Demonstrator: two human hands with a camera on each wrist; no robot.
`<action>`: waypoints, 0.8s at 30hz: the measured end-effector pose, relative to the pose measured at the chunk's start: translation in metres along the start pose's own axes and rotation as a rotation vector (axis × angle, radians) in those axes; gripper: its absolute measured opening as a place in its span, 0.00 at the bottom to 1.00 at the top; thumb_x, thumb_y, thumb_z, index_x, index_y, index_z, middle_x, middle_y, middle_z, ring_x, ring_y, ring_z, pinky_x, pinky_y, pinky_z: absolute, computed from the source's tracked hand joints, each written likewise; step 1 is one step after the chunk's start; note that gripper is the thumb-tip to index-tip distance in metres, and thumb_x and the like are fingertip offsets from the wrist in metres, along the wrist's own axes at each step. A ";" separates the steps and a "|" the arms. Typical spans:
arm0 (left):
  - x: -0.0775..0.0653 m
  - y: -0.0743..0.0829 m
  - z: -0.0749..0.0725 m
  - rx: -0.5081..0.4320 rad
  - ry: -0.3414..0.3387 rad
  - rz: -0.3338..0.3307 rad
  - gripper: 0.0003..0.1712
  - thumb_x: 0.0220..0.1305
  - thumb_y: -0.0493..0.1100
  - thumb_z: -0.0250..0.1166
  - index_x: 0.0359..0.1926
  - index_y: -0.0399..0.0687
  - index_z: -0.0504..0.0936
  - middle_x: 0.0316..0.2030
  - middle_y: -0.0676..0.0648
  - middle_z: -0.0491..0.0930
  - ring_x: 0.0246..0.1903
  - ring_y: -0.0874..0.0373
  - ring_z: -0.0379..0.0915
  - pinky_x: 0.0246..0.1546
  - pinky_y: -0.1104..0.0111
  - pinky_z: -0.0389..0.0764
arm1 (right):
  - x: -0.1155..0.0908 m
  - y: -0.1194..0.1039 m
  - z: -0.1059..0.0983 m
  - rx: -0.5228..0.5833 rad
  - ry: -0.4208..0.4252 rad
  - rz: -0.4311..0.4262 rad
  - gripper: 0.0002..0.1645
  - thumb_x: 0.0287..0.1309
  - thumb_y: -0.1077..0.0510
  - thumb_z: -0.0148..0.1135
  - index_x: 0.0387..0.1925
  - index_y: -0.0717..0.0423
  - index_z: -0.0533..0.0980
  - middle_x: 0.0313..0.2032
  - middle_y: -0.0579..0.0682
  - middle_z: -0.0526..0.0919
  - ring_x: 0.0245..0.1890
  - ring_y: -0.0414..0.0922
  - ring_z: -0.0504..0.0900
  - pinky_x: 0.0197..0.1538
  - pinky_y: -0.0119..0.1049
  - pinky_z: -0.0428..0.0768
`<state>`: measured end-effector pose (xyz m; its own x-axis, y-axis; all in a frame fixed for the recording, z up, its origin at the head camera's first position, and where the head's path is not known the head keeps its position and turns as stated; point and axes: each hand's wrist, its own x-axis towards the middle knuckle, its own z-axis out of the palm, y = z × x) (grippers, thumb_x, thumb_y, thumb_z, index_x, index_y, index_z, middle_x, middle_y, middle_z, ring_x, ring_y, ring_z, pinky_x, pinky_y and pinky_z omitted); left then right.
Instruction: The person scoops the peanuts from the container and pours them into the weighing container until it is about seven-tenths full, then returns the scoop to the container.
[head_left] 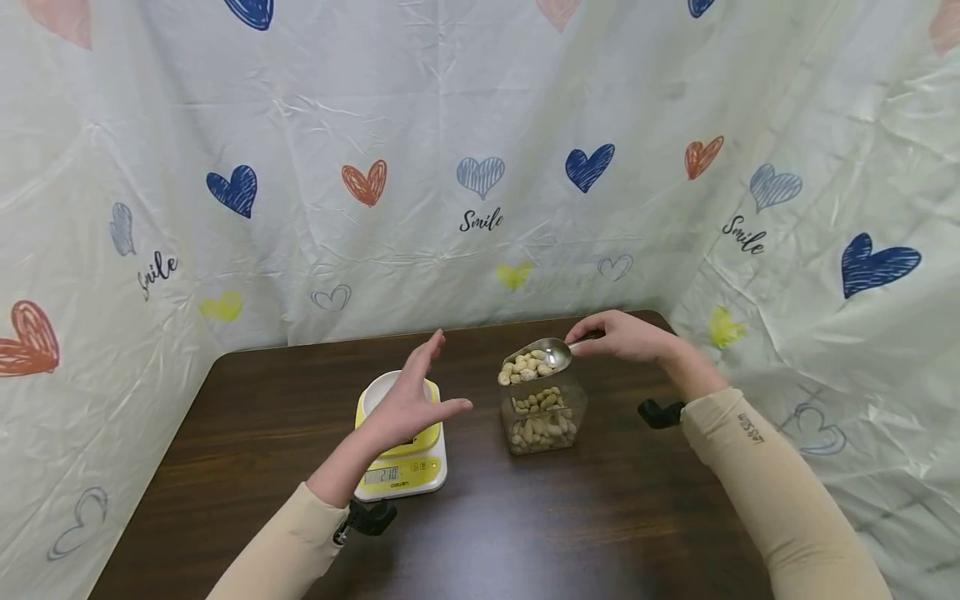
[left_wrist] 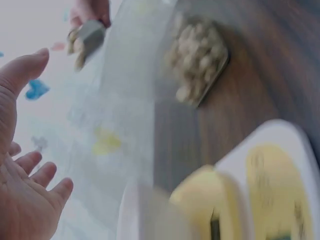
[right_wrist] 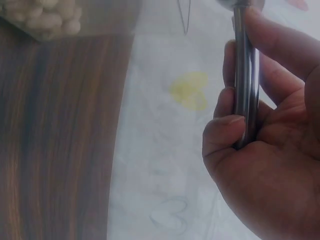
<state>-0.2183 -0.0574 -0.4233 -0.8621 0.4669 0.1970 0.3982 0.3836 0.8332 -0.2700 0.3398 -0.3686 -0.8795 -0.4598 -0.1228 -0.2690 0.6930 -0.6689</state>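
Observation:
My right hand [head_left: 621, 336] grips the handle of a metal scoop [head_left: 558, 353], with fingers and thumb wrapped round it in the right wrist view. Peanuts in their shells [head_left: 527, 367] lie in the scoop, which is above a clear plastic container [head_left: 576, 406] holding more peanuts [left_wrist: 196, 54]. My left hand [head_left: 408, 406] is held over a yellow and white kitchen scale [head_left: 435, 471], thumb apart from the extended fingers, and holds nothing. On the scale sits a white bowl [head_left: 378, 388], partly hidden behind the left hand. The display appears to read 21.0.
The dark wooden table [head_left: 285, 433] carries the scale at left and the container right of it. A white curtain [head_left: 420, 250] printed with hearts hangs behind the table and along both sides. Each wrist wears a black camera [head_left: 660, 413].

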 end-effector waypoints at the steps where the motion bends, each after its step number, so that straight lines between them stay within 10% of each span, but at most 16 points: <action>1: -0.004 -0.001 -0.007 0.006 0.011 -0.005 0.66 0.56 0.60 0.78 0.83 0.63 0.42 0.79 0.57 0.48 0.77 0.56 0.46 0.73 0.52 0.56 | 0.001 -0.002 0.001 0.006 0.002 0.001 0.18 0.67 0.44 0.67 0.52 0.48 0.84 0.52 0.47 0.84 0.54 0.48 0.80 0.56 0.49 0.76; 11: -0.041 -0.042 -0.055 0.169 0.066 -0.100 0.68 0.53 0.65 0.78 0.83 0.60 0.43 0.80 0.48 0.47 0.77 0.47 0.42 0.69 0.40 0.57 | 0.009 -0.032 0.019 0.060 0.017 0.048 0.19 0.68 0.45 0.67 0.55 0.48 0.83 0.58 0.49 0.81 0.59 0.50 0.78 0.59 0.51 0.75; 24: -0.056 -0.093 -0.060 0.194 0.019 -0.186 0.71 0.53 0.64 0.78 0.82 0.46 0.43 0.79 0.38 0.48 0.77 0.37 0.40 0.69 0.35 0.51 | 0.030 -0.062 0.049 0.135 0.058 0.070 0.20 0.69 0.44 0.66 0.56 0.47 0.83 0.59 0.49 0.81 0.59 0.52 0.78 0.59 0.54 0.75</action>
<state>-0.2256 -0.1670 -0.4814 -0.9310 0.3600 0.0609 0.2836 0.6081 0.7415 -0.2606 0.2557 -0.3671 -0.9164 -0.3775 -0.1329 -0.1543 0.6398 -0.7529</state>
